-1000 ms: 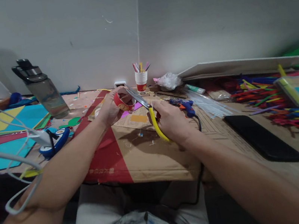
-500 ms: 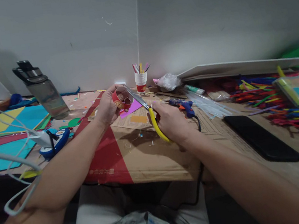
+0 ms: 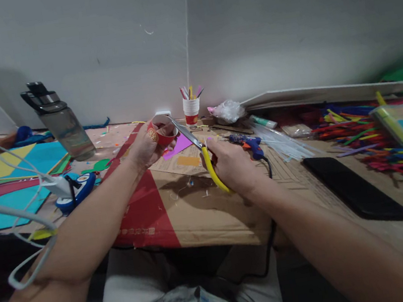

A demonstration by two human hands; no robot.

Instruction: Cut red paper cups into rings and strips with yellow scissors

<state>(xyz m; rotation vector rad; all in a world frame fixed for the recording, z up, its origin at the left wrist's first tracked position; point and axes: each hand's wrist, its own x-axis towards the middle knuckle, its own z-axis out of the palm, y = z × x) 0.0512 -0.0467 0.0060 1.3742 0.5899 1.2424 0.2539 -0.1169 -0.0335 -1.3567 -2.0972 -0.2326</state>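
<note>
A red paper ring with a gold pattern and pale inside [image 3: 164, 135] is held up in my left hand [image 3: 143, 149], its fingers closed round the left and lower side. My right hand [image 3: 229, 163] grips yellow-handled scissors [image 3: 210, 170]. Their metal blades point up and left, with the tips at the ring's right rim. Whether the blades bite into the paper cannot be made out. Both hands are above a brown and red cardboard sheet [image 3: 205, 222]. Beneath the ring lies a purple paper piece [image 3: 180, 146], with an orange strip [image 3: 188, 160] nearer me.
Stacked paper cups holding sticks [image 3: 191, 110] stand at the back. Right are a blue glue gun [image 3: 248, 144], a black phone [image 3: 356, 187] and colourful pipe cleaners [image 3: 347, 128]. Left are a water bottle [image 3: 68, 131], coloured sheets [image 3: 0, 208] and a white cable [image 3: 23, 210].
The red ring has turned in my left hand, its gold pattern now further left and its opening facing more upward. The scissors have hardly moved against it. The whole view has shifted slightly.
</note>
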